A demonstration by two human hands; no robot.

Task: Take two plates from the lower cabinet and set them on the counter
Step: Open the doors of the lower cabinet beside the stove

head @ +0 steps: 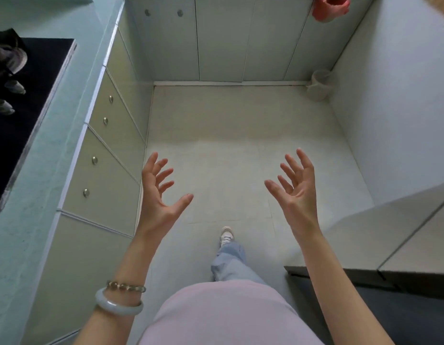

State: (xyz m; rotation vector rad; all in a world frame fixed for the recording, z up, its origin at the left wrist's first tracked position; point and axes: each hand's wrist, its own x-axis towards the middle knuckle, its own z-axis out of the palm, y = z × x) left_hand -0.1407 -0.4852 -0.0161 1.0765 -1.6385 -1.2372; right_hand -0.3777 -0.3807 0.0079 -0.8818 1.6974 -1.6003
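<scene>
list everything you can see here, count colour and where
counter: one, pale green, along the left
cooktop: one, black, set in the counter, far left
lower cabinet fronts: several, pale, all shut, under the counter and along the far wall
round knobs: six, silver, on the cabinet fronts
bin: one, whitish, far right floor corner
red object: one, top right, unclear what
floor: pale tiles, centre
bracelets: two, one white, one beaded, left wrist
left hand: open, empty
right hand: open, empty
</scene>
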